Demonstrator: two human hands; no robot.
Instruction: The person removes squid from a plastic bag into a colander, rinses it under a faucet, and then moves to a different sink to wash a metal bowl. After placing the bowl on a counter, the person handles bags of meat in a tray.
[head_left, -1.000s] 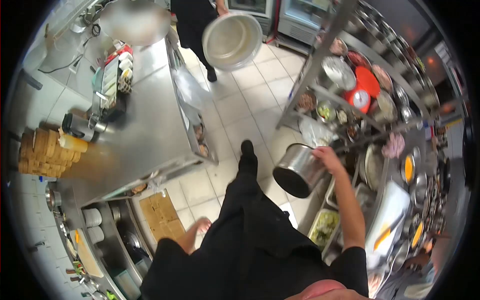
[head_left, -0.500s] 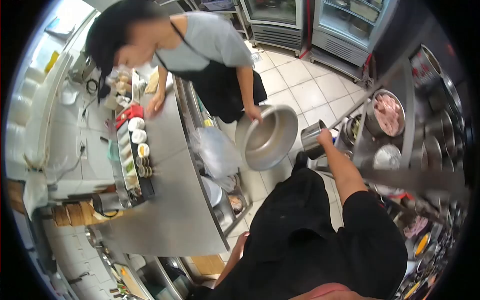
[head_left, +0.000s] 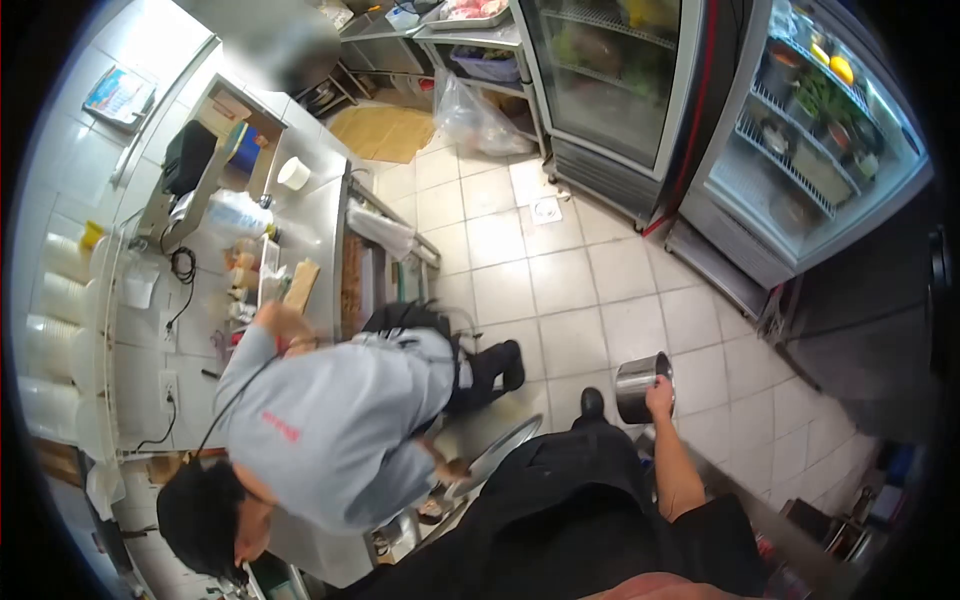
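My right hand point(head_left: 660, 397) is closed on the rim of a steel pot point(head_left: 632, 388), which hangs over the tiled floor beside my shoe. My left hand is out of sight. Close on my left, a co-worker point(head_left: 340, 420) in a grey shirt and black cap bends over, one hand at the rim of a large metal basin point(head_left: 497, 452). My apron partly hides that basin. The co-worker's other hand is at the steel counter, near a white tray.
Two glass-door fridges point(head_left: 610, 85) point(head_left: 800, 130) stand ahead and at the right. A steel counter point(head_left: 318, 205) runs along the left wall. Further back are a shelf rack with a purple crate point(head_left: 487, 66), a plastic bag point(head_left: 470, 115) and flattened cardboard point(head_left: 380, 133) on the floor.
My view has turned toward the fridges. The co-worker has bent down on my left, and the basin is now lower and mostly hidden. The pot is still in my right hand.
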